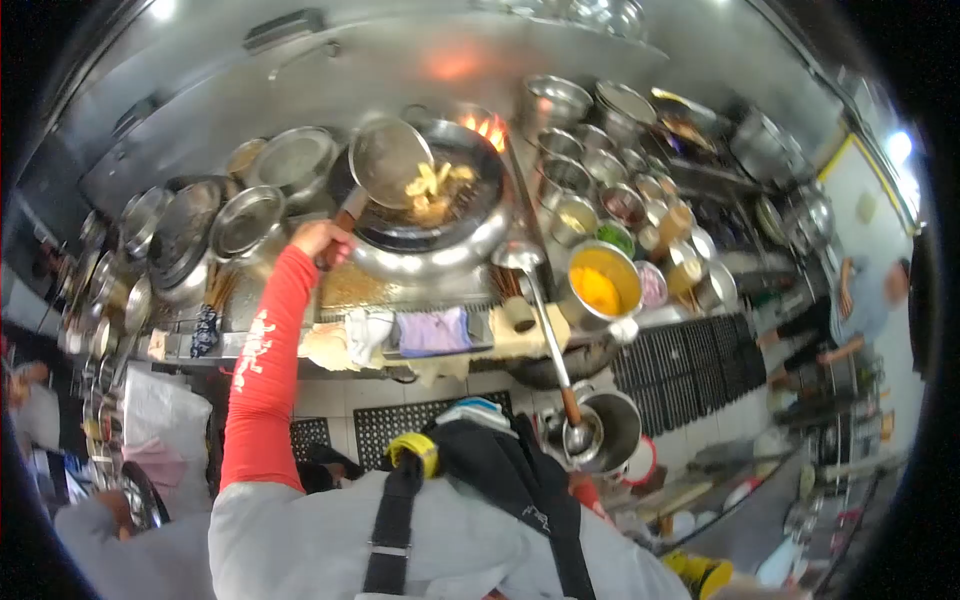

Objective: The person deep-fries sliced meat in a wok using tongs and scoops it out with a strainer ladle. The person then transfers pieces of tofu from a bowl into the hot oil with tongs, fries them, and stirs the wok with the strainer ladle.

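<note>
My left hand point(322, 243), at the end of a red sleeve, is closed round the wooden handle of a round mesh strainer point(388, 165). The strainer is over the left part of a dark wok point(470, 222), which sits on a burner ring. Yellowish pieces of food point(430, 188) lie by the strainer's right edge; whether they are in it or in the wok, I cannot tell. Flames point(487, 130) rise at the wok's back right. My right hand is out of sight; only a bit of red sleeve point(590, 492) shows at my right side.
A long-handled ladle point(518, 257) lies across the counter edge, its wooden end above a steel pot point(612, 428). To the right stand a pot of orange-yellow contents point(600, 288) and several small containers. Folded cloths point(432, 332) line the front rail. A person point(865, 305) is at far right.
</note>
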{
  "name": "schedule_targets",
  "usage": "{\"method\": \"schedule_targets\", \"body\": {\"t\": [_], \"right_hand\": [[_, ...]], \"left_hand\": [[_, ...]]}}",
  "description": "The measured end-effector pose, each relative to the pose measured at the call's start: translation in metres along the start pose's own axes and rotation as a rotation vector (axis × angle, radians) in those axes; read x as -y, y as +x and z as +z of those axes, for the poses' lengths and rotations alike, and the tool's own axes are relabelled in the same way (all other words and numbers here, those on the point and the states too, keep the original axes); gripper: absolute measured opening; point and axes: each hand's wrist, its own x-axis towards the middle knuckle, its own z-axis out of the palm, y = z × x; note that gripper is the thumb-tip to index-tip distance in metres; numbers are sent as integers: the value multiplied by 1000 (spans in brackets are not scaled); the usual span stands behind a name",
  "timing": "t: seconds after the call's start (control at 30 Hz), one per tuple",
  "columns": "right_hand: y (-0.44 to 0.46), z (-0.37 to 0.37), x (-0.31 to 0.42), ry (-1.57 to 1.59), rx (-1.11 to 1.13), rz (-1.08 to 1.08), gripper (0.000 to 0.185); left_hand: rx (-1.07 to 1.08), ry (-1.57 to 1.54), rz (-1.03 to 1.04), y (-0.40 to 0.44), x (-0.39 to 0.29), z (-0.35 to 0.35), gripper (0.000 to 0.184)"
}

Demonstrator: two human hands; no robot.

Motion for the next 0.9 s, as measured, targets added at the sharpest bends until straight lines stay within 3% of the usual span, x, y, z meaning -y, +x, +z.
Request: {"method": "schedule_targets", "body": {"t": [0.03,0.17,0.27,0.33,0.4,0.43,0.6,0.63,0.7,0.83,0.9], "right_hand": [[0,0,4,56,-15,46,26],[65,39,-46,382,-176,200,27],[21,-27,58,695,-189,377,23],[-3,-46,90,731,-178,396,20],[39,4,20,511,-168,262,23],[10,-17,54,808,-152,256,25],[11,-15,51,267,8,115,26],[15,-14,51,206,29,90,26],[20,-15,58,127,57,51,26],[27,-14,77,61,83,-17,26],[30,-1,89,49,89,-42,26]], "left_hand": [[-13,35,-55,1,-3,0,5],[-59,155,111,-21,-18,20,24],[-109,264,205,-26,-19,15,43],[-227,279,255,-26,-18,5,48],[-357,286,281,-11,-12,-5,49],[-400,293,259,1,-10,-12,48],[-475,249,148,36,-10,-22,36],[-506,246,135,48,-6,-21,26],[-396,224,153,56,-9,-16,13],[-269,199,164,78,-7,9,6],[-176,407,210,73,-12,19,16]]}}
